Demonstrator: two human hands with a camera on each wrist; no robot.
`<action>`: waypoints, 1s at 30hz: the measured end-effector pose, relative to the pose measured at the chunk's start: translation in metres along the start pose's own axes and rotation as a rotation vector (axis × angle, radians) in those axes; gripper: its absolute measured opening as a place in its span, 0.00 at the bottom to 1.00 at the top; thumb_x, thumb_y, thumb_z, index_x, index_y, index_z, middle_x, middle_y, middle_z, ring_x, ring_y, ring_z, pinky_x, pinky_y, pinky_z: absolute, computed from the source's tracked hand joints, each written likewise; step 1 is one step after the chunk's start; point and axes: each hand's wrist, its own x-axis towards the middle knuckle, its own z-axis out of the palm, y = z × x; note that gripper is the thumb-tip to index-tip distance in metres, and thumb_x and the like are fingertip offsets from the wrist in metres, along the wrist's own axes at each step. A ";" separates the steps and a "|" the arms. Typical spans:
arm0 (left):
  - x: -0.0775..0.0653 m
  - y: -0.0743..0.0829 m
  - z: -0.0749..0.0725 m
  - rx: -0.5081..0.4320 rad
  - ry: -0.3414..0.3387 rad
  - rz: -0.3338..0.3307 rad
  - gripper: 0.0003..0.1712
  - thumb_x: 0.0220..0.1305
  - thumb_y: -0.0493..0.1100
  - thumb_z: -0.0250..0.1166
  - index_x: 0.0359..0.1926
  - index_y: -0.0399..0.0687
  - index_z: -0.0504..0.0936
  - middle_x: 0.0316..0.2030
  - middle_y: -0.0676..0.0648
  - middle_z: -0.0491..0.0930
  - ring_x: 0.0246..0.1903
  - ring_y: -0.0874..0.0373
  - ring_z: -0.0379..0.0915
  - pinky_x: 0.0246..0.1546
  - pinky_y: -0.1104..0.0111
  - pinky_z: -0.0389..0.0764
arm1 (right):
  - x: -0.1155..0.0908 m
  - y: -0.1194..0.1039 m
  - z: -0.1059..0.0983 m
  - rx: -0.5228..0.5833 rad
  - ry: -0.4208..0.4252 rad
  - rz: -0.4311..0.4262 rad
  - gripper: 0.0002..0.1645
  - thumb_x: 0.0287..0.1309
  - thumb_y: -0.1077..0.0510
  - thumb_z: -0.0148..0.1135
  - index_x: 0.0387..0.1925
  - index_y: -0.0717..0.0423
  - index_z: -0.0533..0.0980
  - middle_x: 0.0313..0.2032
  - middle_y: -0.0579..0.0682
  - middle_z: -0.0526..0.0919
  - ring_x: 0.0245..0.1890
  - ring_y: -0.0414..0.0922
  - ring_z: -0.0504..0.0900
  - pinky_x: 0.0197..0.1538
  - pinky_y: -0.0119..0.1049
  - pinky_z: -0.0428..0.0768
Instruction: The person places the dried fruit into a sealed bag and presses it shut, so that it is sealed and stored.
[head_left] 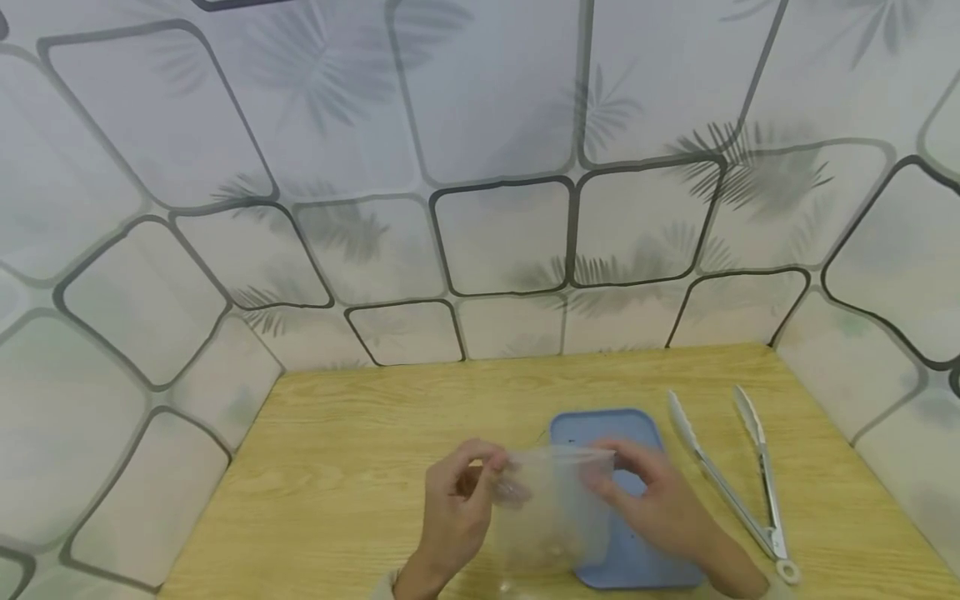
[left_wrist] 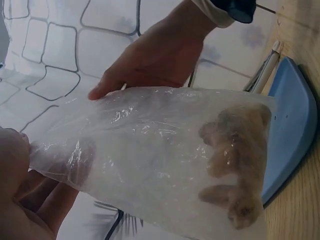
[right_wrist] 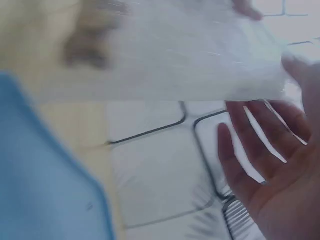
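Observation:
Both hands hold up a translucent plastic bag [head_left: 551, 521] by its upper edge, partly over a blue tray [head_left: 637, 554]. My left hand [head_left: 457, 504] pinches the upper left corner, and fingertips show hazily through the film there. At the upper right corner, my right hand [head_left: 663, 504] grips the bag between thumb and fingers, the other fingers spread behind it in the right wrist view. Brown lumpy pieces [left_wrist: 242, 155] lie at the bottom of the bag, seen blurred through the plastic; their kind is hard to make out.
Metal tongs [head_left: 772, 492] with pale tips lie spread apart on the wooden table [head_left: 337, 467], right of the tray. Small dark specks dot the tray. Patterned walls [head_left: 510, 325] enclose the table at the back and both sides.

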 end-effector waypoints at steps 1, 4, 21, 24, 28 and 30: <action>0.000 0.000 -0.001 0.023 0.003 -0.002 0.10 0.73 0.16 0.54 0.45 0.25 0.80 0.34 0.28 0.84 0.23 0.44 0.90 0.20 0.65 0.87 | 0.006 -0.001 0.000 0.019 0.023 -0.025 0.22 0.61 0.73 0.74 0.51 0.50 0.86 0.44 0.42 0.92 0.44 0.34 0.89 0.48 0.29 0.87; 0.000 -0.001 -0.003 0.090 0.020 -0.011 0.11 0.72 0.16 0.55 0.45 0.27 0.80 0.33 0.28 0.85 0.21 0.46 0.89 0.18 0.68 0.85 | 0.017 -0.002 0.002 0.067 0.068 -0.077 0.22 0.59 0.78 0.72 0.44 0.48 0.88 0.38 0.44 0.92 0.38 0.34 0.88 0.43 0.28 0.86; -0.005 -0.008 0.002 0.316 0.084 0.036 0.12 0.67 0.17 0.62 0.43 0.33 0.81 0.17 0.42 0.82 0.09 0.61 0.72 0.13 0.81 0.73 | 0.020 -0.005 -0.004 0.188 0.032 0.000 0.22 0.61 0.80 0.68 0.45 0.53 0.88 0.41 0.47 0.92 0.39 0.36 0.89 0.40 0.33 0.90; -0.004 -0.005 0.001 0.275 0.060 0.020 0.13 0.66 0.17 0.62 0.43 0.35 0.81 0.22 0.40 0.83 0.14 0.58 0.76 0.16 0.80 0.76 | 0.020 -0.006 -0.003 0.187 0.039 0.008 0.21 0.61 0.80 0.68 0.44 0.53 0.87 0.40 0.46 0.92 0.37 0.36 0.89 0.39 0.33 0.89; -0.003 0.000 0.000 0.203 0.029 -0.024 0.13 0.65 0.18 0.65 0.42 0.36 0.81 0.28 0.38 0.84 0.21 0.55 0.79 0.21 0.76 0.80 | 0.021 -0.006 -0.002 0.224 0.049 -0.045 0.22 0.61 0.82 0.65 0.42 0.54 0.86 0.36 0.47 0.90 0.34 0.37 0.88 0.36 0.32 0.88; -0.002 0.002 0.000 0.192 0.022 -0.036 0.13 0.65 0.18 0.65 0.41 0.37 0.81 0.29 0.38 0.84 0.24 0.54 0.80 0.23 0.74 0.81 | 0.021 -0.005 0.000 0.253 0.066 -0.111 0.22 0.60 0.84 0.63 0.41 0.56 0.85 0.34 0.48 0.89 0.33 0.37 0.87 0.36 0.31 0.88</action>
